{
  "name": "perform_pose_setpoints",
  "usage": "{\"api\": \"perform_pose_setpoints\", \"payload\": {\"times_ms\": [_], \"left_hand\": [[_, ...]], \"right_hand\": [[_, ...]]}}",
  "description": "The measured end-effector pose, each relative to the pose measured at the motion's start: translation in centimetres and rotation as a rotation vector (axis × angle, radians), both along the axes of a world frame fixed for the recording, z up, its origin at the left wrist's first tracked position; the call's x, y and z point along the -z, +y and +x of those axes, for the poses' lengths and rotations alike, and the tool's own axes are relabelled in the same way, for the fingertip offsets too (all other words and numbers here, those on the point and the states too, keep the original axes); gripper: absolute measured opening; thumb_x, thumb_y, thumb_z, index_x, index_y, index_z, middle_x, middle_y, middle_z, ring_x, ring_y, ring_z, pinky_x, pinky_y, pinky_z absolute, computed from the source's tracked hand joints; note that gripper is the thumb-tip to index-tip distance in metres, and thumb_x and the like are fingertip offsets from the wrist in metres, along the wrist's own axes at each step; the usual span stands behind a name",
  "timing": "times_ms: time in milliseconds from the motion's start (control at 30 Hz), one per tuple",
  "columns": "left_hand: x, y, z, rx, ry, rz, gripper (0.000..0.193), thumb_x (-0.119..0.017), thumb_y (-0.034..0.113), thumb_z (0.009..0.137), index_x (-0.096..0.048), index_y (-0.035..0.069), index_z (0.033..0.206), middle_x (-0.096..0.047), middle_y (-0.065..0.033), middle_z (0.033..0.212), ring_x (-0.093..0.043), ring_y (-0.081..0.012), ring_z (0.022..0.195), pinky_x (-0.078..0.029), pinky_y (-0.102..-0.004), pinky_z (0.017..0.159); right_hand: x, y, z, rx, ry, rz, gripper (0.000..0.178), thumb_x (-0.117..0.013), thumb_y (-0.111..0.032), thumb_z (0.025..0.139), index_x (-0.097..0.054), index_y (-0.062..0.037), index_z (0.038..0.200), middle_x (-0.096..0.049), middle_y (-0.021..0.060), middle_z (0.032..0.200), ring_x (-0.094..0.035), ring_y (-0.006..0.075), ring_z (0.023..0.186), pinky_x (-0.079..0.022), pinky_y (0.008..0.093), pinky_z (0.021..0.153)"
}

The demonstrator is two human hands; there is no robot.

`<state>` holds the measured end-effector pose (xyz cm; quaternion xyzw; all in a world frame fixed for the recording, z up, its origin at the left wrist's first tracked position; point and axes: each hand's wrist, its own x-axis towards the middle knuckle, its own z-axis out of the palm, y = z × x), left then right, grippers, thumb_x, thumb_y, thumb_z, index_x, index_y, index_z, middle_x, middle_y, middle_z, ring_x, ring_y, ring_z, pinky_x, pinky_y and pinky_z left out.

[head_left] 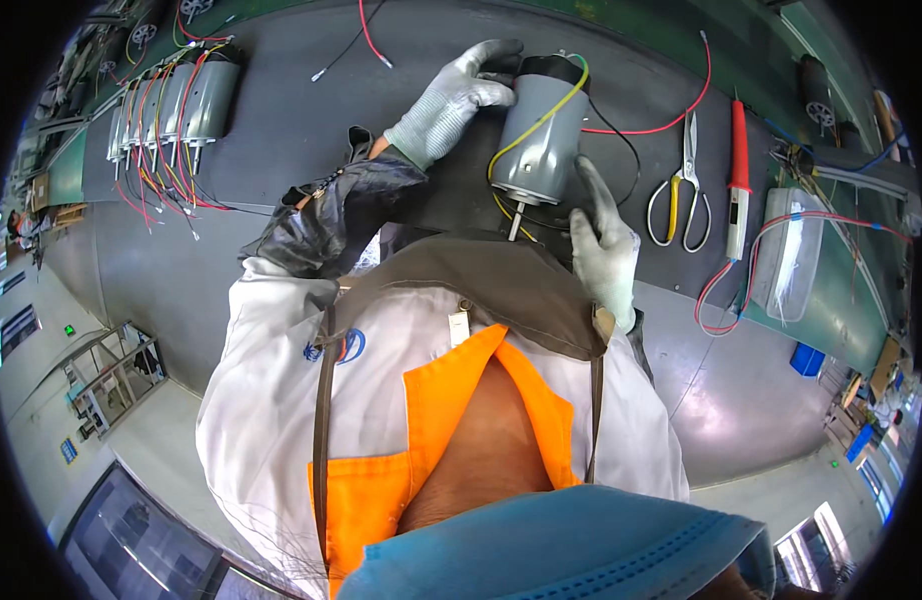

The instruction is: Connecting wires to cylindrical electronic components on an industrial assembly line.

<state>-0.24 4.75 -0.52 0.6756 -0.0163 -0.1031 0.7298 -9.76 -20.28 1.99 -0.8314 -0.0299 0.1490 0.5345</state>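
A grey cylindrical electric motor (543,145) lies on the dark bench in front of me, its black end cap away from me and its metal shaft toward my apron. A yellow-green wire runs across its housing, and a black wire curves off its right side. My left hand (459,97), in a pale glove with darker fingertips, is bent against the motor's upper left, fingers at the black cap and thumb by the housing. At the lower right of the motor is my gloved right hand (606,240), fingers apart and forefinger stretched along the housing. Its palm side is partly hidden.
Several similar grey motors (209,100) with coloured wires stand in a row at the left. To the right lie scissors (679,185), a red-and-white pen-like tool (739,180) with a cable, and a clear plastic box (791,255). A red wire (703,85) curves beyond the motor.
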Motion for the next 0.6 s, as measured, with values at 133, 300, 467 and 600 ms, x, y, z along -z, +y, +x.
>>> {"api": "perform_pose_setpoints", "payload": {"times_ms": [133,300,467,600], "left_hand": [[-0.7,-2.9,0.7,0.027,0.075,-0.040,0.072,-0.075,0.025,0.089,-0.044,-0.005,0.146,-0.059,-0.0165,0.133,-0.058,-0.0200,0.121,-0.044,-0.0320,0.107],[-0.3,-5.5,-0.2,0.028,0.072,-0.016,0.086,-0.078,0.039,0.087,-0.039,-0.008,0.148,-0.058,-0.0192,0.135,-0.057,-0.0243,0.124,-0.044,-0.0341,0.108],[-2.8,-6.0,-0.3,0.032,0.249,0.175,0.095,-0.075,0.051,0.088,-0.037,-0.013,0.147,-0.057,-0.0222,0.136,-0.058,-0.0258,0.121,-0.045,-0.0337,0.106],[-3.9,-5.2,-0.9,0.127,0.185,0.091,0.073,-0.066,0.043,0.097,-0.048,-0.015,0.137,-0.065,-0.0186,0.124,-0.061,-0.0210,0.116,-0.045,-0.0324,0.103]], "right_hand": [[3.5,-0.6,-1.0,0.218,0.277,0.584,0.063,-0.055,-0.001,0.098,-0.033,-0.0073,0.156,-0.045,0.0130,0.154,-0.053,0.0236,0.134,-0.050,0.0318,0.102],[3.3,0.7,-1.8,0.309,0.464,1.021,0.072,-0.064,-0.006,0.098,-0.025,-0.0085,0.158,-0.056,0.0090,0.135,-0.061,0.0168,0.115,-0.057,0.0314,0.088],[0.7,-0.5,-1.0,0.355,0.377,0.773,0.040,-0.067,-0.014,0.099,-0.051,-0.0037,0.134,-0.069,0.0092,0.106,-0.065,0.0109,0.073,-0.053,0.0248,0.058],[-4.6,-1.7,0.2,0.403,0.455,0.739,0.020,-0.065,-0.020,0.100,-0.062,-0.0068,0.115,-0.070,0.0051,0.090,-0.055,0.0056,0.053,-0.043,0.0209,0.045]]}}
